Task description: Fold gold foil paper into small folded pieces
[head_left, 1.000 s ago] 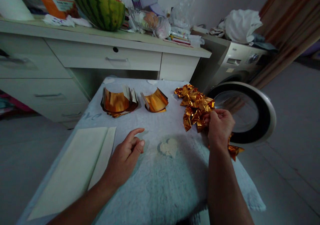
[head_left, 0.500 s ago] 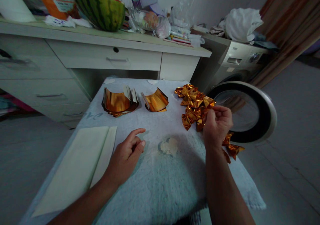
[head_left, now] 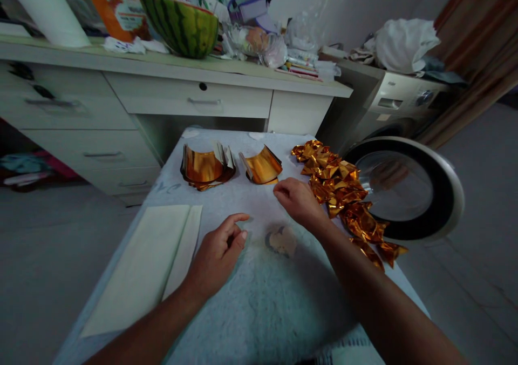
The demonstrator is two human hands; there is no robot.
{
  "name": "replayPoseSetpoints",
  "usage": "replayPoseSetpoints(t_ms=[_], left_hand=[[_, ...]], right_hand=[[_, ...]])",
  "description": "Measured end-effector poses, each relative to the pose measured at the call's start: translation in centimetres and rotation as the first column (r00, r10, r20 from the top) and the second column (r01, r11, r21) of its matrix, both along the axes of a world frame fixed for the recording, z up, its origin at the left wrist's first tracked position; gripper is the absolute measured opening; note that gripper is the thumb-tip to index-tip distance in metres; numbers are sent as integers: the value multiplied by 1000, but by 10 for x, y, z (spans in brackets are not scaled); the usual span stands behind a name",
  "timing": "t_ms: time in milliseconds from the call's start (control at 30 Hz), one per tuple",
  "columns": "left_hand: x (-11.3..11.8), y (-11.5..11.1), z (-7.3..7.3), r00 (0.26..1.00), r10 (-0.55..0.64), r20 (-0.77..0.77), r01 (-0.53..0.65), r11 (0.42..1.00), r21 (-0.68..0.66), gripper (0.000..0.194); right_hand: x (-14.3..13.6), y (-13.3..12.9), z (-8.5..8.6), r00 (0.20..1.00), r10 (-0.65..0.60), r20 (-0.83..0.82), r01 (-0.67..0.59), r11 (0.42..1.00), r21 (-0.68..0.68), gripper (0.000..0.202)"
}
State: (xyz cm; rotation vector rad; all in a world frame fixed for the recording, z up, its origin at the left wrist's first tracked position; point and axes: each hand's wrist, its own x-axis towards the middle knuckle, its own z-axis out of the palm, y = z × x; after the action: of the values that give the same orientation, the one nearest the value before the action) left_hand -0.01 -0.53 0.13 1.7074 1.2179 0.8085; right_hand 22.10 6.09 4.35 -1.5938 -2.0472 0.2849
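Note:
My left hand (head_left: 220,251) hovers over the cloth-covered table, thumb and forefinger apart, holding nothing. My right hand (head_left: 297,200) is beside the smaller stack of curved gold foil sheets (head_left: 263,166), its fingers curled; their tips are hidden, so I cannot tell what they hold. Left of that stack lies a larger stack of curved gold foil sheets (head_left: 204,166). A long pile of folded gold foil pieces (head_left: 335,178) runs along the table's right side. Folded pale paper (head_left: 137,257) lies flat at the left.
The cloth-covered table (head_left: 259,311) stands before a white desk (head_left: 238,103). A cut watermelon (head_left: 182,27) and plastic bags are on the desk. At the right, the round open door of a washing machine (head_left: 449,192) stands close to the table's edge.
My right hand has moved left from the folded foil pile to the smaller foil stack. My left hand keeps its pose. The view has shifted slightly.

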Motion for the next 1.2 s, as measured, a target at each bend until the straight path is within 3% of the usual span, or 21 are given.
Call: replayPoseSetpoints(t_ms=[167, 300, 433, 667, 900, 1200], left_hand=[[1, 1, 2, 1000, 1, -10, -1, 1000, 8, 31], [1, 1, 2, 1000, 3, -16, -2, 1000, 25, 32], [0, 1, 3, 1000, 3, -27, -2, 999, 38, 31], [0, 1, 5, 999, 2, -42, 0, 998, 61, 30], [0, 0, 6, 998, -1, -64, 6, 998, 70, 30], [-1, 0, 4, 999, 3, -47, 1, 997, 76, 29]], right_hand=[[-27, 29, -19, 990, -32, 137, 33, 999, -8, 18], [-44, 46, -37, 979, -123, 162, 123, 992, 9, 29], [-53, 56, -46, 979, -129, 156, 127, 992, 21, 23], [-56, 56, -41, 976, -181, 124, 174, 982, 70, 27], [-55, 55, -43, 971, -231, 60, 223, 968, 113, 19], [-38, 44, -36, 994, -100, 38, 95, 990, 105, 24]])
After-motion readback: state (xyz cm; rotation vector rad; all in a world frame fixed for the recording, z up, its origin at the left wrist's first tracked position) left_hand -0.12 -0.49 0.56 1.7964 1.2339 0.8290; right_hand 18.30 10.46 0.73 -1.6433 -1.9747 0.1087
